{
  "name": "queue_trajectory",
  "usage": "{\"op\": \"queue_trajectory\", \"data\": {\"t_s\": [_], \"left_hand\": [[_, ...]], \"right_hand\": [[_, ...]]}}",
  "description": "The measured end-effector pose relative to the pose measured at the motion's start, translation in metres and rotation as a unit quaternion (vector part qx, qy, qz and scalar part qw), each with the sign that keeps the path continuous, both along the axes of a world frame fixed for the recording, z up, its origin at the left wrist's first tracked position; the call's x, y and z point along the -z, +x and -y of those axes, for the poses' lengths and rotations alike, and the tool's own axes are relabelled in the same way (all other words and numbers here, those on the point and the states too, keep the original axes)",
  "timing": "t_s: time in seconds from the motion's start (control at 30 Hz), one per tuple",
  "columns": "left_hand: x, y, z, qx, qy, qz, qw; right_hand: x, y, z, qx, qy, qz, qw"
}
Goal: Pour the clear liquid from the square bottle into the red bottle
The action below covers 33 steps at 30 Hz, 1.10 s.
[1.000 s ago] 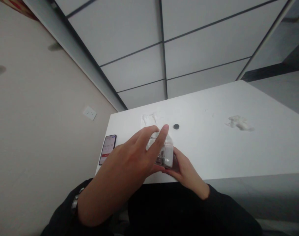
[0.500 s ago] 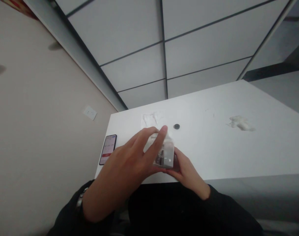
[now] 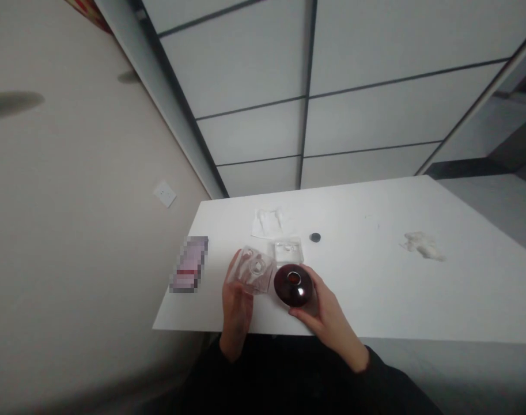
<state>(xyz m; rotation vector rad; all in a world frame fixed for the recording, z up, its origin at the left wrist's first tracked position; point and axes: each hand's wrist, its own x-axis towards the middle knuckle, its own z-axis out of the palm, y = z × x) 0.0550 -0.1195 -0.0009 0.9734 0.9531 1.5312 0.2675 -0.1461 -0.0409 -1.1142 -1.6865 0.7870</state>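
Observation:
My left hand [image 3: 237, 305] holds a clear plastic shell [image 3: 253, 272] just above the white table [image 3: 375, 288], near its front edge. My right hand [image 3: 327, 314] grips a dark red, rounded disc-shaped object [image 3: 294, 285] right beside that shell. A second clear plastic tray [image 3: 288, 251] lies on the table just behind both hands. A crumpled clear wrapper [image 3: 267, 222] lies further back.
A phone [image 3: 189, 264] lies at the table's left edge, close to the beige wall. A small black round cap [image 3: 315, 237] sits behind the tray. A crumpled white tissue [image 3: 422, 245] lies to the right. Grey partition panels stand behind the table.
The clear package that both hands held together has come apart. My left hand has dropped low with the clear shell, and the dark red object is now bare in my right hand.

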Motion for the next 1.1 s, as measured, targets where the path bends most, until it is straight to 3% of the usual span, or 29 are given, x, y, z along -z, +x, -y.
{"op": "queue_trajectory", "data": {"t_s": [0.17,0.5,0.63,0.77,0.83,1.0,1.1], "left_hand": [[0.02,0.015,0.003,-0.021,-0.08,0.17,0.982],[0.012,0.018,-0.001,-0.034,-0.127,0.256,0.958],[0.012,0.015,-0.002,-0.021,-0.13,0.22,0.967],[0.014,0.01,-0.001,0.028,-0.102,0.044,0.993],[0.012,0.01,0.0,0.032,-0.1,0.02,0.994],[-0.001,0.015,0.002,-0.018,-0.168,0.24,0.956],[-0.003,0.017,0.001,-0.023,-0.186,0.28,0.942]], "right_hand": [[0.002,0.001,0.0,0.016,0.005,0.003,1.0],[0.0,0.0,-0.008,0.023,0.016,-0.014,1.0],[-0.003,-0.001,-0.009,0.025,0.02,-0.009,0.999],[-0.005,-0.003,-0.01,0.029,0.02,-0.001,0.999],[-0.004,-0.003,-0.01,0.028,0.021,-0.001,0.999],[-0.001,-0.003,-0.009,0.03,0.002,-0.003,1.0],[0.0,-0.003,-0.008,0.028,-0.003,-0.003,1.0]]}}
